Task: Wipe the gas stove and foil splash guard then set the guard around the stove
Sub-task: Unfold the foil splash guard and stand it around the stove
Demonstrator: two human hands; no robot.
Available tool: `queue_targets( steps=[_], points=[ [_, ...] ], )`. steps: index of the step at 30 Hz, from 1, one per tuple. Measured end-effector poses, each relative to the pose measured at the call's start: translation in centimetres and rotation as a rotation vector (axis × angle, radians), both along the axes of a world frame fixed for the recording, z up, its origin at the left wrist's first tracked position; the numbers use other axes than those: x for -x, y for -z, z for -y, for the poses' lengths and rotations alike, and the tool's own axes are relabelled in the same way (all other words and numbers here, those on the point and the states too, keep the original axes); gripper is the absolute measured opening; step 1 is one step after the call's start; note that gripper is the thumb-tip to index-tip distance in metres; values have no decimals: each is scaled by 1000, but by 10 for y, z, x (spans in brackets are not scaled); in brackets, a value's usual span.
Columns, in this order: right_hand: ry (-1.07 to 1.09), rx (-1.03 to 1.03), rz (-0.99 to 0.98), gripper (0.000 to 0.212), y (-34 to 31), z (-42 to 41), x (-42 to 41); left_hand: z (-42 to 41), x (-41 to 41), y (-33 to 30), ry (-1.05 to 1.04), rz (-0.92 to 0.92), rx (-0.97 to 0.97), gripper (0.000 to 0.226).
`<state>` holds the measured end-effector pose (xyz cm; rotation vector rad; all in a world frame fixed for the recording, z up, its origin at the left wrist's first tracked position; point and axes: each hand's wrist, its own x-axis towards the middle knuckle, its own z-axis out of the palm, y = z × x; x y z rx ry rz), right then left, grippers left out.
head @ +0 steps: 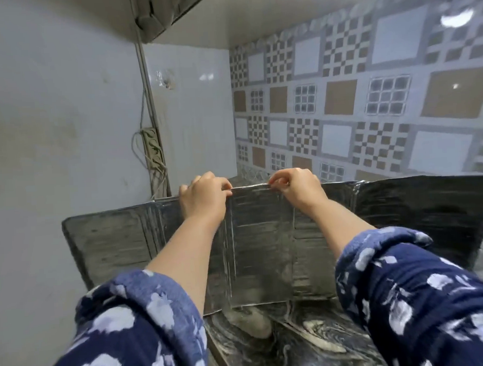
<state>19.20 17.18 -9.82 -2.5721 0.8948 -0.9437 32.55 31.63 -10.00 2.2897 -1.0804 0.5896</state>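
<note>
The foil splash guard (263,254) is stood upright on the dark marbled surface (271,349), with its top edge pinched by both hands: the left hand (204,197) and right hand (296,189) are closed on the middle panel's rim, close together. The side panels are angled out toward the white wall (63,108) and the patterned tiles (370,92). Looks like the setting-up stage has been reached, tbh, though the stove can't be seen here, so wiping can't be confirmed. No brands, labels or readable writing can be made out anywhere.
</note>
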Motion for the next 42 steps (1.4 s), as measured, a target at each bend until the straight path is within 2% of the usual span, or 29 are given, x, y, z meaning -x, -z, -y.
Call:
queue_targets(
  steps=[7,13,20,25,36,42],
  points=[
    [102,142,-143,26,2,25,33,8,-2,5,-56,-27,26,19],
    [127,31,-25,26,11,53,51,20,-5,5,-81,-24,29,20],
    [105,2,93,25,0,79,62,49,4,-3,-15,-16,65,20],
    [153,37,64,32,-29,111,83,88,22,-18,48,-36,135,20],
    [399,192,34,28,-79,180,202,200,108,-37,303,-75,226,24],
    [458,140,52,23,-56,202,247,239,147,-32,304,-32,200,21]
  ],
)
